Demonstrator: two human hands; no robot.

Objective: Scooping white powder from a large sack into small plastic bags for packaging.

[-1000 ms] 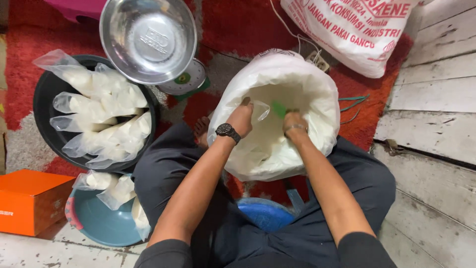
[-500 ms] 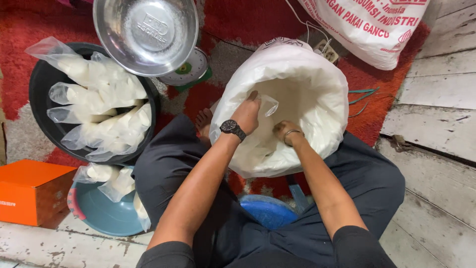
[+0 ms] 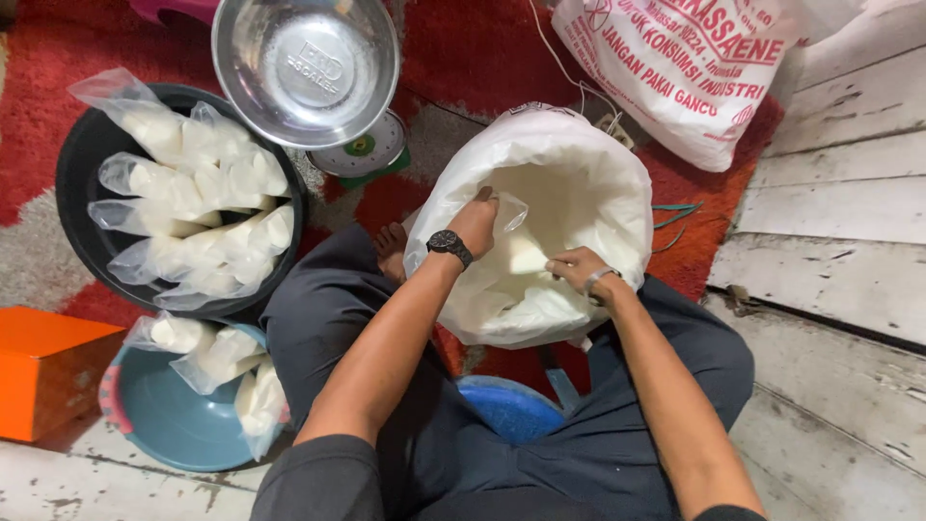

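Note:
A big white sack [image 3: 588, 154] lined with plastic stands open between my knees, holding a white powder. Both hands are inside its mouth. My left hand [image 3: 476, 222], with a black watch on the wrist, pinches the rim of a small clear plastic bag [image 3: 516, 246] partly filled with white powder. My right hand [image 3: 577, 270] grips the other side of the same bag.
A black tub [image 3: 72, 193] at left holds several filled clear bags. A steel bowl [image 3: 307, 68] sits on a scale [image 3: 365, 154]. A teal basin [image 3: 174, 425] with filled bags, an orange box [image 3: 43, 381], a printed white sack [image 3: 685, 68] and a blue lid [image 3: 511, 410] lie around.
Both hands have risen out of the sack's depth. A small clear bag partly filled with white powder now shows between them. The green scoop seen earlier is out of sight.

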